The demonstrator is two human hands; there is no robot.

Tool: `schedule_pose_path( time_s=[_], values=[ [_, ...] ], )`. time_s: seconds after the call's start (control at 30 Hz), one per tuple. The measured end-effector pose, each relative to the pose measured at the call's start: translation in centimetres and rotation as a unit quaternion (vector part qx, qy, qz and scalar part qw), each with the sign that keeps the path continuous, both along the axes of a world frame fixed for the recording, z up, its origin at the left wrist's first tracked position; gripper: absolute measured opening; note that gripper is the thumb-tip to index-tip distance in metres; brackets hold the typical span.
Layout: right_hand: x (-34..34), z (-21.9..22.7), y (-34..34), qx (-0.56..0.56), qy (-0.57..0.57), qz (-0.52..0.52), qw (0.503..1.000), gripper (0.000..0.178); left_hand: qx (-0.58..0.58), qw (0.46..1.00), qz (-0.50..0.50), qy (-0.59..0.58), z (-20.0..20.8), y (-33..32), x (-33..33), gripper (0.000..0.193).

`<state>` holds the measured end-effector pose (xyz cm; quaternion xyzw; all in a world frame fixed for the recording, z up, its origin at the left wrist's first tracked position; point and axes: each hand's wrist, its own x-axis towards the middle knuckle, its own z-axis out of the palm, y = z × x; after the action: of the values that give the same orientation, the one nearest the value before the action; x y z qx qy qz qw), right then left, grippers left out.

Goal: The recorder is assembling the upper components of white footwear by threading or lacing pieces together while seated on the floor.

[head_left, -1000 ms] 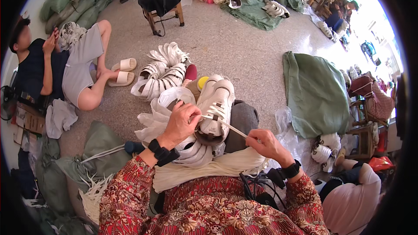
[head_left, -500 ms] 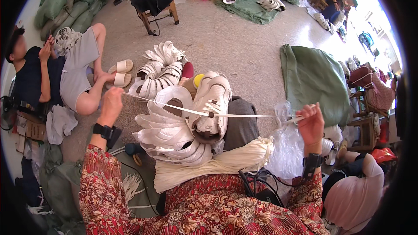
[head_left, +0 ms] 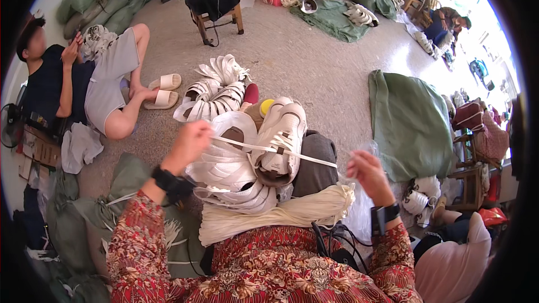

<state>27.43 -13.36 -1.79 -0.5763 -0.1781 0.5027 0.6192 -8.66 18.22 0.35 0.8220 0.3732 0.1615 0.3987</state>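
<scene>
White lace stretches right across the middle of the action, threaded through the front of a pale shoe that sits between the two hands, toe pointing away from the wearer! Left hand now, a little blurred: its fingertips pinch one end of that lace, out over a fanned stack of white shoe uppers. Across to the right hand, fingers curled, just beside the lace's other end, and whether they grip it, one cannot tell. Dark grey fabric fills the space between shoe and right hand, with a clear plastic bag below that same hand. Closer to the wearer than either hand, a thick bundle of cream laces lies crosswise. Beyond the left hand, look, more white uppers curl round in a ring on the floor! A green sheet spreads out past the right hand, and farther off beyond the left, a person sits with raised hands.
</scene>
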Motion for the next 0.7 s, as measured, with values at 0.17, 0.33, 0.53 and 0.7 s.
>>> schedule_pose_path(
  time_s=[0.17, 0.33, 0.53, 0.7],
  values=[
    [-6.2, 1.6, 5.5, -0.011, -0.037, 0.176, 0.984, 0.015, -0.232, 0.968, -0.058, -0.079, -1.5, -5.4, 5.4, 0.010],
    [-8.1, 0.7, 6.9, -0.026, -0.057, 0.231, 0.971, 0.012, -0.190, 0.976, -0.051, -0.098, -4.1, -5.4, 7.5, 0.011],
    [-8.8, 0.0, 6.8, -0.093, -0.046, 0.179, 0.978, 0.013, -0.162, 0.981, -0.022, -0.109, -4.3, -5.0, 8.9, 0.013],
    [-8.3, -0.8, 6.3, -0.063, -0.066, 0.154, 0.984, 0.013, -0.076, 0.994, -0.039, -0.067, -3.1, -5.9, 8.6, 0.014]
  ],
)
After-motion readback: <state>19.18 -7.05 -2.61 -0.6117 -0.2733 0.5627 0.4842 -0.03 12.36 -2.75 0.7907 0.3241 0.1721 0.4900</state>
